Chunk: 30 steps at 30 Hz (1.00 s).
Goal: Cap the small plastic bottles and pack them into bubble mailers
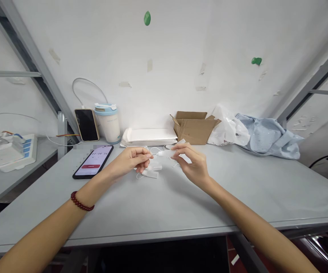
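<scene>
Small white piece [164, 153]: held above the desk [166, 204], mid-desk, pinched between thumb and fingertips of the right hand [194, 165].
Thin white wire [152, 150]: its end is pinched by the closed fingertips of the left hand [130, 161], just beside the piece.
Loose white pieces [152, 172]: on the desk under both hands.
Phone [94, 161]: flat, left of the hands, screen lit.
Cardboard box [195, 127]: at the back.
Handling note, as a judgement: grip the wire close to its tip, brace both wrists low, and bring the ends together slowly.
</scene>
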Motion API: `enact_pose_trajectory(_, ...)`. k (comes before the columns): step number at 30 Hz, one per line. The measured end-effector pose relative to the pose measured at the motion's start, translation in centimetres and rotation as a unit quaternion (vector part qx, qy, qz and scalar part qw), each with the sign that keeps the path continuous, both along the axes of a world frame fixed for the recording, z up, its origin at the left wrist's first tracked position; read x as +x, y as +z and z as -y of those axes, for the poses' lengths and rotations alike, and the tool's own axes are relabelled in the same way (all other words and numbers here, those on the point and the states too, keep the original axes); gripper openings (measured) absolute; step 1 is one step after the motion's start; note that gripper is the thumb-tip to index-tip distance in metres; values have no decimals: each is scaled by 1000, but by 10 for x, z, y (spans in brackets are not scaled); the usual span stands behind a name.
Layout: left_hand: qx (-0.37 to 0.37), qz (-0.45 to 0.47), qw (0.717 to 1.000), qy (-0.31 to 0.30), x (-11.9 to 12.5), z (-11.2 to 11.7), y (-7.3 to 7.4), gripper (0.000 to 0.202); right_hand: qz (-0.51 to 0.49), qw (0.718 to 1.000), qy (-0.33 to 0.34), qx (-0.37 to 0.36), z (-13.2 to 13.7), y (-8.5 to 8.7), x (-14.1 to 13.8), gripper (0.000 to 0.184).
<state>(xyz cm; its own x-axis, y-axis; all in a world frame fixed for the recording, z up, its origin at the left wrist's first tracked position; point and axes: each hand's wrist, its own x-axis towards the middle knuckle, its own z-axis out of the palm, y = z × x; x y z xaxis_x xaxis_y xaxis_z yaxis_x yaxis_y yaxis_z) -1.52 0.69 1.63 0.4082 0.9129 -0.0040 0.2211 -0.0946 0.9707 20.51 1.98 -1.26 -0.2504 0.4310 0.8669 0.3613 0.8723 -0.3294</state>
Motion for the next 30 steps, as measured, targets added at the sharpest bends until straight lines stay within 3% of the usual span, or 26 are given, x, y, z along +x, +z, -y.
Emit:
enact_pose_trajectory(16, 24, -40, 999, -28, 3, -2, -8, 25, 31, 999, -12, 30, 0, -9, -1, 21)
enact_pose_trajectory(30, 3, -34, 999, -29, 8, 3, -10, 22, 25, 998, -24, 49, 2, -18, -5, 23)
